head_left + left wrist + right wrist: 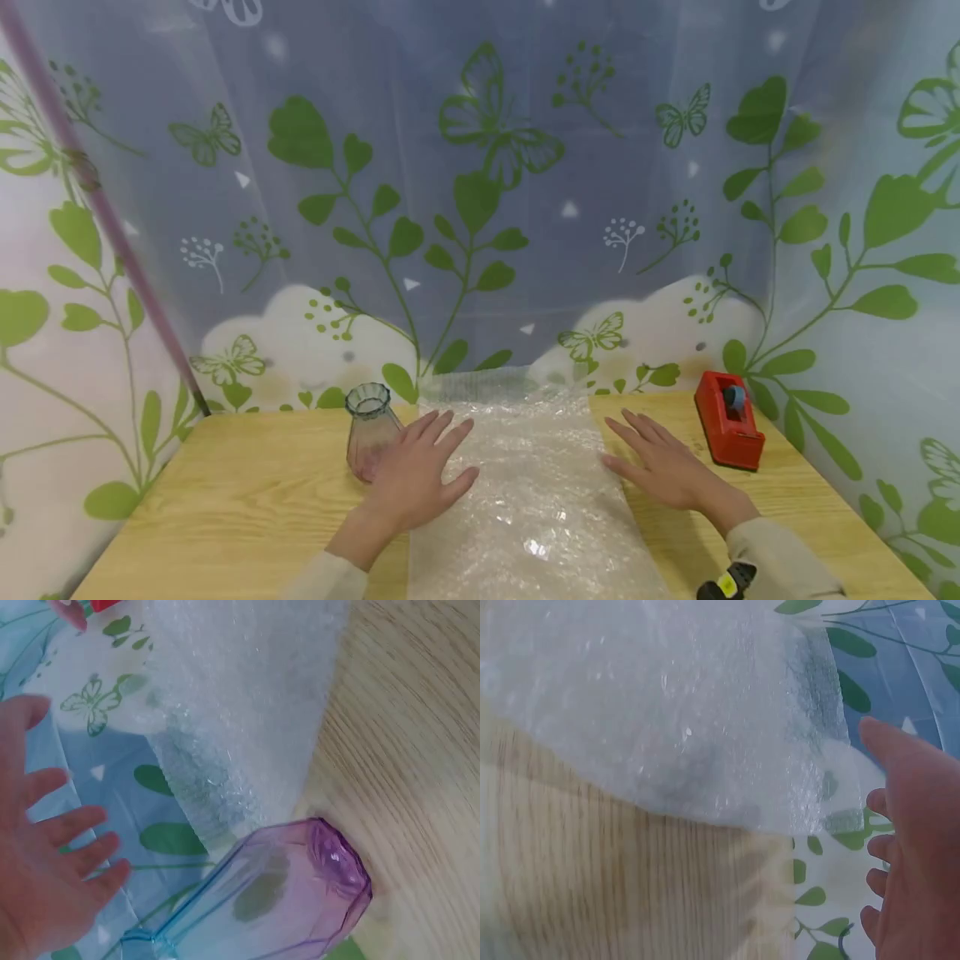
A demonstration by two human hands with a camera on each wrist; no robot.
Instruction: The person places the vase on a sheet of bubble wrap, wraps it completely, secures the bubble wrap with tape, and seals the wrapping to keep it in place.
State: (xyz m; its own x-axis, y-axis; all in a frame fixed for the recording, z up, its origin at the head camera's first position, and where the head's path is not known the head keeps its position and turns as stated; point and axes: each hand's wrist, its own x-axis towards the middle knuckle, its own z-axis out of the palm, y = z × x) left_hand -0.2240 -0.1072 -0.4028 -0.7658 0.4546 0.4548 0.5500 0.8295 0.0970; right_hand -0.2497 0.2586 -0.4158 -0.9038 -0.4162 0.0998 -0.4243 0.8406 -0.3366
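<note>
Spreading loosely, fingers of left hand [420,475] and right hand [663,467] grasped nothing; contact could not be told. Bubble wrap [525,500] lay between, left hand over nine-o'clock edge, right near three. Twelve-o'clock end reached curtain [525,333]. Vase [362,437] stood toward ten, partly behind left hand; red tape dispenser [716,417] toward two. Smoothing well probably called for flat palms, light even pressure, left wrist clear of vase.
</note>
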